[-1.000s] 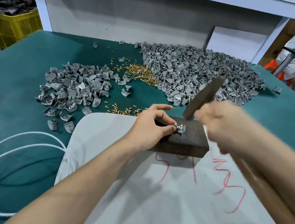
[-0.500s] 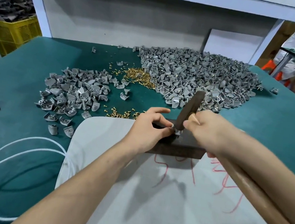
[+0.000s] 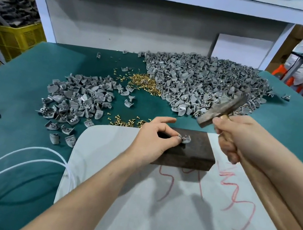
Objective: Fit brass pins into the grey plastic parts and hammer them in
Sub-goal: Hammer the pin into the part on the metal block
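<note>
My left hand pinches a small grey plastic part on top of a dark metal block. My right hand grips a wooden-handled hammer, whose rusty head hangs raised above and to the right of the part. A large heap of grey parts lies at the back, a smaller heap of grey parts to the left. Brass pins lie in a pile between the heaps, and a few more brass pins sit just behind my left hand.
The block rests on a white board with red scribbles, laid on the green table. A white cord loops at the front left. A yellow crate stands beyond the left edge. A white shelf frame backs the table.
The hammer came down onto the part half a second ago and has now swung back up to the right. My left hand has kept its pinch on the part.
</note>
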`<state>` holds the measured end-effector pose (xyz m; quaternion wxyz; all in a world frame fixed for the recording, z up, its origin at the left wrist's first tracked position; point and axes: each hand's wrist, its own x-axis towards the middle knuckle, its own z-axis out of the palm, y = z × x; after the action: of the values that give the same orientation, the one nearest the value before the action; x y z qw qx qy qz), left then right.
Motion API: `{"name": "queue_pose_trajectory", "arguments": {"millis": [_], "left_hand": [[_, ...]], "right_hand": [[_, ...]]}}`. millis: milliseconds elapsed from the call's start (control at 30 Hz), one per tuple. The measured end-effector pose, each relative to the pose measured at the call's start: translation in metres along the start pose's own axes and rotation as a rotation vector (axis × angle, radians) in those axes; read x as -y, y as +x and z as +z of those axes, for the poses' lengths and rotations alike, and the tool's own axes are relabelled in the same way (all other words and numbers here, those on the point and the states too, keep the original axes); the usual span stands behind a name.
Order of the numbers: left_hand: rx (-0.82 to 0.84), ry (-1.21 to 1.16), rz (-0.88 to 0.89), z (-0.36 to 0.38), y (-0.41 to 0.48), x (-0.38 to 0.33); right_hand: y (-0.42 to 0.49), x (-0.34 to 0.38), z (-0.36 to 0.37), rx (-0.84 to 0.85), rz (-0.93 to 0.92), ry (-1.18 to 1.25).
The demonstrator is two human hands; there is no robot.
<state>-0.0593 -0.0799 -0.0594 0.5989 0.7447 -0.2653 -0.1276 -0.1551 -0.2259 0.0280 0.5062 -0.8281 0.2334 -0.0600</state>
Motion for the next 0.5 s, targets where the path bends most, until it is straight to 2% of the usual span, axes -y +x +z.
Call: {"name": "queue_pose_trajectory", "arguments": {"millis": [233,400,500], "left_hand": [[-0.005,0.005,0.005,-0.0001,0.0006,0.0014],[0.036,0.048,0.091,0.0010,-0.0006,-0.0005],[0.037,0.120,0.129,0.0033,-0.0006,-0.0006]], "right_hand": [[0.0007,-0.0052,0.0063,-0.001,-0.047,0.018],[0.0019,0.0004,0.0056,0.076,-0.052,-0.056],[0.0018,0.0019,0.0036,0.073,-0.133,-0.117]]}}
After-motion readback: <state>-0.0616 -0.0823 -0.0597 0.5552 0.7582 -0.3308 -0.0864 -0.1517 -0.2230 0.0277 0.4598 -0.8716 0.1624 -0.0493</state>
